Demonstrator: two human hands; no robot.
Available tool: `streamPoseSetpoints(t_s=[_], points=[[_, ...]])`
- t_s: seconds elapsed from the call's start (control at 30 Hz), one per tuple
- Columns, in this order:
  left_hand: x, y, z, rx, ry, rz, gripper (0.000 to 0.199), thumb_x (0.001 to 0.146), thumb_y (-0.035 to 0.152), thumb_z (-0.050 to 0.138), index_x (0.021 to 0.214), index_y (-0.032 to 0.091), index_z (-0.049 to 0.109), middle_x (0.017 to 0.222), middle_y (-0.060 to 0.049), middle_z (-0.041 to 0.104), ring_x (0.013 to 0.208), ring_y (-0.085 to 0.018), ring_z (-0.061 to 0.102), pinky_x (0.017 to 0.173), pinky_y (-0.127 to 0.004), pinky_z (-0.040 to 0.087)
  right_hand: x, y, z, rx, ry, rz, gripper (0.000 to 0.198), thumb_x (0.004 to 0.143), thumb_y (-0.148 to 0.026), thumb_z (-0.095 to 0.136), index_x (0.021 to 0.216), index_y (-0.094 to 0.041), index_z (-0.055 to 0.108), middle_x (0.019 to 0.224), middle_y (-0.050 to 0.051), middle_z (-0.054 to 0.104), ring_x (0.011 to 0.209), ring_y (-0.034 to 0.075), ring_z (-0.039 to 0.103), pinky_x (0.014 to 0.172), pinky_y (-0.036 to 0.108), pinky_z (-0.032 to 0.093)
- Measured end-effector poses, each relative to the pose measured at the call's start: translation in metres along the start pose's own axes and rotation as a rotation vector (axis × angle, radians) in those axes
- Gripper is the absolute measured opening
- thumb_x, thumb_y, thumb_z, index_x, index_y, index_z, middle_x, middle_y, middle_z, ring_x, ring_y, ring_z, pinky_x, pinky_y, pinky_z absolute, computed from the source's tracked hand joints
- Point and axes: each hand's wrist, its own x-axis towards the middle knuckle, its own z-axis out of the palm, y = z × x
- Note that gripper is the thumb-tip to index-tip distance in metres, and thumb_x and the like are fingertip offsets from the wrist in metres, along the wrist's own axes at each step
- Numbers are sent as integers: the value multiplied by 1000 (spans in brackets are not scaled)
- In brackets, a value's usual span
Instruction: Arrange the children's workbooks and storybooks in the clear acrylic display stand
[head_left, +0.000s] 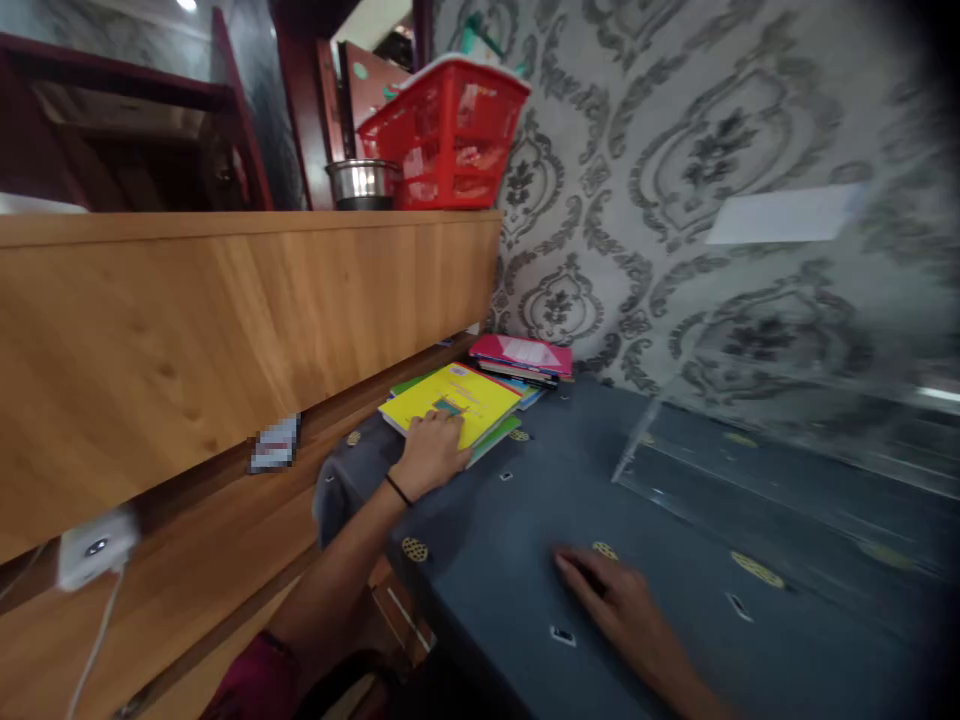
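A yellow book lies on top of green-covered books or notebooks at the table's far left corner. My left hand grips its front edge, with the fingers bent over the cover and the thumb hidden from sight. A black band circles that wrist. Low over the dark blue-grey tablecloth, my right hand is slightly blurred, its thumb and fingers apart and nothing between them. Whether it touches the cloth I cannot tell.
Behind the yellow book sits a stack topped by a pink book. A clear plastic sheet or box occupies the right side. Along the left runs a wooden ledge carrying a red basket and a steel pot. A white socket box hangs lower left.
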Motion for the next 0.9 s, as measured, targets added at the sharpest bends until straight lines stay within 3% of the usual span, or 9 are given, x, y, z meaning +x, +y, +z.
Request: streamPoseSetpoints(t_s=[0.27,0.4,0.53,0.73,0.83,0.9], points=[[15,5,-17,99,-73,-39,40,104,29,30,104,14,67,105,-16,72,100,-28,69,86,-38,48,-6,1,0,17,-9,15,36,95,-43,43,91,-23,72,90,8,76,84,25,70,80,39,53],[21,-3,-20,127,-49,-67,38,105,25,28,109,15,64,106,-16,72,101,-26,68,83,-34,47,-7,0,-1,59,-8,46,36,95,-44,43,85,-22,70,80,6,73,76,23,67,74,36,52],[11,3,-20,154,-8,-100,38,106,28,26,112,17,61,102,-12,73,98,-25,70,77,-31,46,-3,1,-2,299,-12,150,41,93,-54,48,91,-20,71,78,6,71,71,22,66,66,34,52],[-34,58,-14,187,-116,58,29,101,14,34,111,19,60,98,-11,74,93,-27,72,71,-32,50,8,6,-2,957,106,376,65,81,-70,61,122,-19,63,105,14,73,90,26,72,64,34,57],[-59,91,-2,108,-209,241,30,96,7,38,115,19,60,102,-11,74,93,-26,73,73,-33,53,6,3,-4,1169,134,467,60,86,-69,58,120,-21,63,104,14,75,94,27,73,64,34,59],[-76,111,8,38,-257,385,34,95,6,42,124,18,56,107,-11,73,94,-26,72,74,-35,55,0,2,-7,1189,170,477,52,86,-64,61,115,-21,65,103,12,76,93,27,73,64,35,61]])
